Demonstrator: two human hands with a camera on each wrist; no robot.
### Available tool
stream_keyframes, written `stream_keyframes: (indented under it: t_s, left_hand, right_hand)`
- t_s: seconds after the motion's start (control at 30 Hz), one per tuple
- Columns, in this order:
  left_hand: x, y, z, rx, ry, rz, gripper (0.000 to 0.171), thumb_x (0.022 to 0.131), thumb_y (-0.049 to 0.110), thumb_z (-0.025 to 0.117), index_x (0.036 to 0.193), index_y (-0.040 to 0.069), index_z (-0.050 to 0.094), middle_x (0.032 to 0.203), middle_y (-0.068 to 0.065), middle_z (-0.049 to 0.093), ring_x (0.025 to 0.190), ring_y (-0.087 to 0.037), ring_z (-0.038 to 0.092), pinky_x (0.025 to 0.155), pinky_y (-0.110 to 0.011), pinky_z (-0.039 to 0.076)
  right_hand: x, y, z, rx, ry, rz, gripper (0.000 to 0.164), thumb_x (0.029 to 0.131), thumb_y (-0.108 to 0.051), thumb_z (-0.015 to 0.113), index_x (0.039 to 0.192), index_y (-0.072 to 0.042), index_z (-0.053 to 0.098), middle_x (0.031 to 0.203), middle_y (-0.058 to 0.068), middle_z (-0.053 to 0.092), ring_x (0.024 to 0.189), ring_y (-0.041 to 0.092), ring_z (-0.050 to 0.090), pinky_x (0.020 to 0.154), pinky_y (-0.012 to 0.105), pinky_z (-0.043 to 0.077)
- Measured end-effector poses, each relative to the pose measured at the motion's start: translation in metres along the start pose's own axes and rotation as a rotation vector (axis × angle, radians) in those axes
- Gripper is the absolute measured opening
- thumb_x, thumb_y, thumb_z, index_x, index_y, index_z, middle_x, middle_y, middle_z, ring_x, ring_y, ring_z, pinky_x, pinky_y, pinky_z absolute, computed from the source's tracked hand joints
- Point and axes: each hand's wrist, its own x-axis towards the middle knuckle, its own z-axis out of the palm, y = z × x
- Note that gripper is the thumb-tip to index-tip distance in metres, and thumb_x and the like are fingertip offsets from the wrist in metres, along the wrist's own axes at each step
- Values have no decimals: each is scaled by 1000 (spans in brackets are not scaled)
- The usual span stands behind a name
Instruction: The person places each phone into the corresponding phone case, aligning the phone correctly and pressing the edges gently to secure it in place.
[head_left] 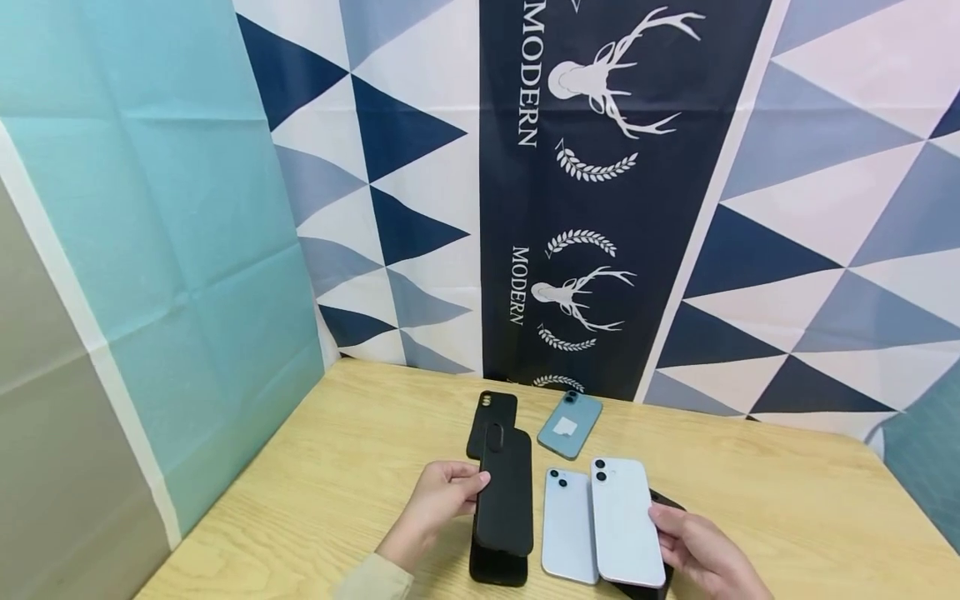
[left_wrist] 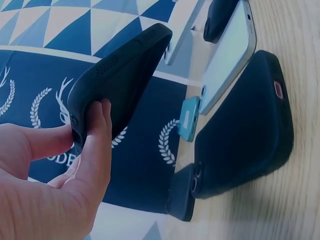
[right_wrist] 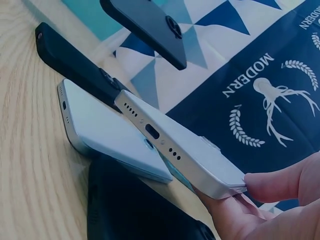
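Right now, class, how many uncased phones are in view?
3: white phone in the right hand, pale blue phone on the table, teal phone farther back.

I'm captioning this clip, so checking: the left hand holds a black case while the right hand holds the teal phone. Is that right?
Not quite: the right hand holds a white phone, as the head view shows; the left hand does hold a black case.

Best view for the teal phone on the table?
Head view: the teal phone shows its back in full, with lenses and white label unobstructed. Left wrist shows it small and steeply angled, label visible. Right wrist gives just a thin teal strip; the white phone in the right hand hides most.
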Motion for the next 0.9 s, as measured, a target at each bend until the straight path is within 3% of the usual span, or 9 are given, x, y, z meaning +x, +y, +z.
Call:
stream_keyframes:
  t_s: [0.23,0.6,0.9]
  left_hand:
    - [2,3,7,-16,9,-5,29,94,13,64,111,-11,66,88,-5,74,71,-4,67,67,-23,60]
    - [5,4,15,-6,41,-11,33,94,14,64,116,-11,63,99,-13,75,75,-5,66,70,-25,60]
    - [4,2,22,-109,87,-24,31,95,14,64,115,-10,63,99,-14,76,74,-4,64,71,-23,59]
  right_hand:
    - [2,-6,6,22,75,10,23,102,-8,46,94,-16,67,89,-4,72,87,4,67,80,23,59]
    - [7,-4,15,34,53,18,22,102,-10,48,94,-17,67,90,-4,73,88,5,68,80,23,59]
    - [16,-8,34,11,39,-22,19,103,-9,45,100,-13,64,89,-4,71,88,5,67,80,23,59]
